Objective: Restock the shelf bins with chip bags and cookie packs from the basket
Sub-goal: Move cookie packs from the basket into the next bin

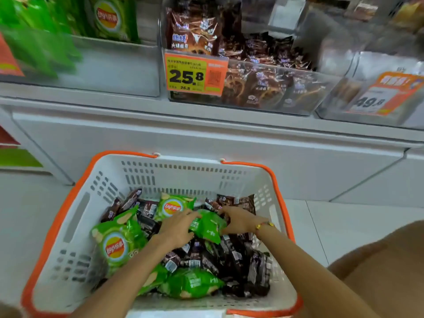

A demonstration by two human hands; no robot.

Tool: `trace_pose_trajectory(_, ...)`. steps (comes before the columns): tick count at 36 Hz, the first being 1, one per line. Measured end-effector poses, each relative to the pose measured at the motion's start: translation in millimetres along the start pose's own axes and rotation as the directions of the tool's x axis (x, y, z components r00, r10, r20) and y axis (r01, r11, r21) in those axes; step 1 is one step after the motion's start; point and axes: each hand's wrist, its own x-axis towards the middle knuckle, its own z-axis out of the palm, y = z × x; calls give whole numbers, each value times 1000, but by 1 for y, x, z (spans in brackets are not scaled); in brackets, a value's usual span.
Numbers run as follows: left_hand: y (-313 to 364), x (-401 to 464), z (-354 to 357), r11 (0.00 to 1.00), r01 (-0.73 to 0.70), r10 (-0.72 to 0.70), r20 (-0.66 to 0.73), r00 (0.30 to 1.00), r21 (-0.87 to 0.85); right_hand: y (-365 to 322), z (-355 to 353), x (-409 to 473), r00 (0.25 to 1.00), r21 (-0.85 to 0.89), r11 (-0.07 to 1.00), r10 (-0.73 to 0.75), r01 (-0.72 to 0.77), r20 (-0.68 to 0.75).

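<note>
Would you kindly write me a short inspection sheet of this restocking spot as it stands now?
Surface: white basket with orange rim stands on the pale floor below the shelf.
Job's things: green chip bags and dark cookie packs lie mixed in the basket; one small green bag sits between both hands.
Shelf bins: chip bin on the left; cookie bin in the middle, partly filled.
Clutter: price tag 25.8; another tag to the right.
Grippers: left hand and right hand both touch the small green bag; grip unclear.
Cables: nothing seen.
Surroundings: white cabinet front under the shelf.
</note>
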Motion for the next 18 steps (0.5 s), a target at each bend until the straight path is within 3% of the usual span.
trace_pose_trajectory(3, -8, -4, 15, 997, -20, 17, -42, 999, -68, 4, 22, 6, 1000, 7, 1000, 7, -7, -3)
trace_pose_trajectory(6, -14, -4, 17, 979, -32, 23, -45, 999, -199, 6, 33, 14, 992, -12, 1000, 19, -21, -127)
trace_pose_trajectory(10, -23, -3, -4, 926, 67, -67, 13, 998, -372, 13, 28, 19, 965, -12, 1000, -19, 16, -261)
trace_pose_trajectory(13, -32, -4, -25, 949, 150, -111, 150, 982, -277, 7, 24, 18, 927, -108, 990, -119, 85, -356)
trace_pose_trajectory(16, -35, -8, -32, 969, 200, -133, 375, 917, -144, -5, 27, 16, 947, -206, 961, -231, 186, -224)
trace_pose_trajectory(18, -34, -13, -28, 984, 178, -168, 343, 924, 3, -8, 31, 15, 962, -201, 960, -227, 194, -153)
